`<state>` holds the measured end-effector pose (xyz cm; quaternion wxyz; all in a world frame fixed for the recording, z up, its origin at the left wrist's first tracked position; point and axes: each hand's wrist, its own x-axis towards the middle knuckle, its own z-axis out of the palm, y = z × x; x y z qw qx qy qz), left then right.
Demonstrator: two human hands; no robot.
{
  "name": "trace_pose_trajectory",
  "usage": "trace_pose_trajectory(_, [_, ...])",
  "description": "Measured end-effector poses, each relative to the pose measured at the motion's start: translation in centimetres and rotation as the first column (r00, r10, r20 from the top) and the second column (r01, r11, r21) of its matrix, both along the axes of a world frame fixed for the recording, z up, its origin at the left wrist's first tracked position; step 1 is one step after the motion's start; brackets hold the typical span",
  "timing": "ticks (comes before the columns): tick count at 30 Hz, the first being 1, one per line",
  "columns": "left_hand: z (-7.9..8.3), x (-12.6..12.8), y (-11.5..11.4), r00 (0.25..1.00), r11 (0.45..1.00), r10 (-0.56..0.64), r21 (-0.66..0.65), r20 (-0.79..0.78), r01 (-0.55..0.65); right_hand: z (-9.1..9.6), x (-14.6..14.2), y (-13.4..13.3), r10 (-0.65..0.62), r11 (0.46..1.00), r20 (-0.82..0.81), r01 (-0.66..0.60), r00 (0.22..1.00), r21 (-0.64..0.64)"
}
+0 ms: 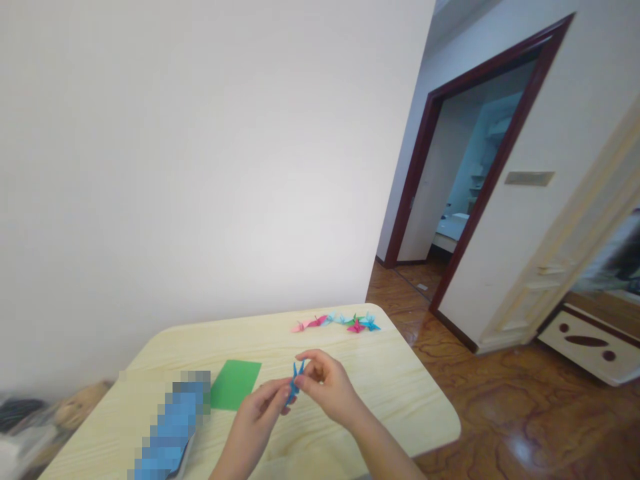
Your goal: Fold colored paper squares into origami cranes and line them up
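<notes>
Fingers of the left hand (261, 405) and right hand (330, 387) pinch 1 blue folded paper piece (295, 381) between them, the left low on it and the right nearer the top, with 2 thin points standing up. It is held over the pale surface (400, 413). A light pinch close to the crease probably serves best: thin paper bends wherever pressure strays, so the left had best steady the base while the right handles 1 point at a time. Which fold lies under the fingertips is too small to tell. To the left lie a blue thing (173, 427) hidden by blocky blurring and a green sheet (235, 385), best kept clear of the left hand to spare it stray creases. Farther back, small folded paper figures (357, 326) rest near the far edge, before a white wall (225, 167)
</notes>
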<state>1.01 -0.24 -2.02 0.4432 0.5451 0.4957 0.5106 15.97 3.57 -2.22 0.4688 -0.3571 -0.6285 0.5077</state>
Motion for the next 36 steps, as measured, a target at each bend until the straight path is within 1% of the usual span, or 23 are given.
trace_pose_trajectory(3, [-0.5,0.0,0.0,1.0,0.999,-0.02,-0.032,0.014,0.021,0.1,0.1,0.0,-0.034,0.996,0.087,0.026,0.996,0.089])
trace_pose_trajectory(7, [-0.2,0.1,0.0,1.0,0.997,-0.022,-0.067,0.021,0.024,0.7,0.5,-0.1,-0.065,0.98,0.165,0.032,0.984,0.197])
trace_pose_trajectory(12, [0.0,0.3,0.1,0.998,0.995,0.009,-0.095,0.055,-0.004,2.0,0.8,-0.6,-0.125,0.927,0.219,0.035,0.968,0.374])
trace_pose_trajectory(15, [-0.5,0.2,0.2,0.999,0.996,0.023,-0.085,0.042,-0.019,2.4,0.8,-0.8,-0.15,0.912,0.236,0.043,0.96,0.407])
trace_pose_trajectory(18, [-0.9,0.1,0.3,0.999,0.998,0.049,-0.043,-0.006,-0.049,2.3,0.8,-0.7,-0.155,0.911,0.252,0.04,0.955,0.41])
trace_pose_trajectory(20, [-1.0,0.1,0.3,0.996,0.997,0.079,-0.025,-0.039,-0.08,2.2,0.8,-0.6,-0.182,0.895,0.267,0.047,0.946,0.443])
trace_pose_trajectory(22, [-0.9,0.1,0.3,0.994,0.994,0.104,-0.04,-0.027,-0.105,2.0,0.8,-0.6,-0.233,0.86,0.272,0.067,0.934,0.506])
trace_pose_trajectory(24, [-0.6,0.2,0.3,0.993,0.991,0.113,-0.08,0.031,-0.11,1.8,0.8,-0.7,-0.284,0.809,0.28,0.072,0.917,0.584])
trace_pose_trajectory(27, [-0.2,0.4,0.5,0.983,0.985,0.112,-0.146,0.143,-0.091,1.6,0.9,-1.1,-0.306,0.726,0.343,-0.015,0.888,0.687])
trace_pose_trajectory(30, [-0.3,0.3,0.6,0.961,0.97,0.127,-0.232,0.247,-0.069,1.1,0.9,-1.3,-0.31,0.654,0.394,-0.107,0.865,0.749])
trace_pose_trajectory(34, [-0.6,0.1,0.5,0.929,0.952,0.122,-0.307,0.35,-0.009,0.5,0.9,-1.3,-0.358,0.535,0.316,-0.084,0.879,0.841])
trace_pose_trajectory(36, [-0.5,0.0,0.4,0.924,0.949,0.11,-0.316,0.366,0.012,0.4,0.9,-1.2,-0.363,0.491,0.302,-0.094,0.882,0.866])
